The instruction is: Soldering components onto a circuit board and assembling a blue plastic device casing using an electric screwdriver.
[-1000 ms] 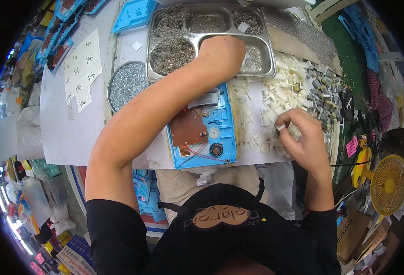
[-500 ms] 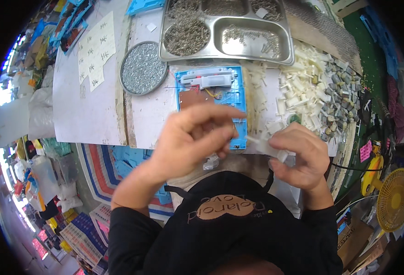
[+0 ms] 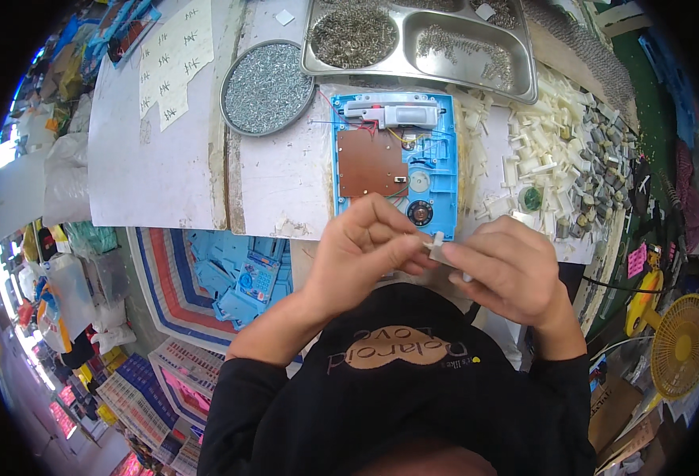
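My right hand (image 3: pixel 508 266) grips a small white plastic part (image 3: pixel 439 249) between thumb and fingers. At the part's left end, the fingertips of my left hand (image 3: pixel 369 246) are pinched together; whatever lies between them is too small to make out. Both hands are just in front of a blue plastic casing (image 3: pixel 444 170) lying on the table. A brown circuit board (image 3: pixel 371 163) sits inside the casing, with a grey-white mechanism (image 3: pixel 397 115) along the far side. Thin wires and a round black piece (image 3: pixel 421 212) also show there.
Beyond the casing stands a metal compartment tray (image 3: pixel 381 77) of small springs. A round dish (image 3: pixel 268 133) of screws is to its left. White plastic parts (image 3: pixel 536 147) and greyish ones (image 3: pixel 603 159) are heaped right. A striped bag (image 3: pixel 179 278) holds blue casings; a yellow fan (image 3: pixel 683 347) stands right.
My left hand has moved right and slightly down to the white part, its fingers now pinched beside it. The casing and table appear farther right and higher as the view shifts.
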### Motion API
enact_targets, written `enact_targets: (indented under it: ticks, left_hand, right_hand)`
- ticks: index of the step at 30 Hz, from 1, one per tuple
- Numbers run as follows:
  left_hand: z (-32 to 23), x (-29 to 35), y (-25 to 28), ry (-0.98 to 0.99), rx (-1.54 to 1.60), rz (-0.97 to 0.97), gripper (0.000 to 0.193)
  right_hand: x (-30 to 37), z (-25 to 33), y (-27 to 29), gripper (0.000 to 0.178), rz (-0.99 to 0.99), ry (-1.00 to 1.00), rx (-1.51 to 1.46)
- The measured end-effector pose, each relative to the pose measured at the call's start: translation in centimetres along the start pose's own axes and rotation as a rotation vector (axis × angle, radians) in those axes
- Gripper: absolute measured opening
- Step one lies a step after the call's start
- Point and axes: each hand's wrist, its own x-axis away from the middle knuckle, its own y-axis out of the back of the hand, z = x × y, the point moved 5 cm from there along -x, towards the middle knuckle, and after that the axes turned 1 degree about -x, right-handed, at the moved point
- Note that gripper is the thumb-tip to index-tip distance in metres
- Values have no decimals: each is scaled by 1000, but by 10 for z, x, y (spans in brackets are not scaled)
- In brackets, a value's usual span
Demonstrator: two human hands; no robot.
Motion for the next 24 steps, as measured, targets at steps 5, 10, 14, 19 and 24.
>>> enact_targets:
  ticks: [5,10,14,19,24]
  left_hand:
    - [-42,-29,0,-77,-698,32,10]
    - [-53,-76,-18,-707,-1679,-135,9]
    - [-48,-85,-11,-651,-1489,-87,13]
    - [-47,-75,-10,-686,-1390,106,11]
    - [-43,-76,-13,-708,-1496,49,10]
  right_hand:
    - [17,-20,11,42,-57,-98,-203]
    - [53,-39,13,38,-315,-402,-642]
    - [69,-40,20,37,-337,-417,-645]
    - [85,-53,9,35,-440,-679,-730]
    - [63,-62,14,32,-199,-559,-265]
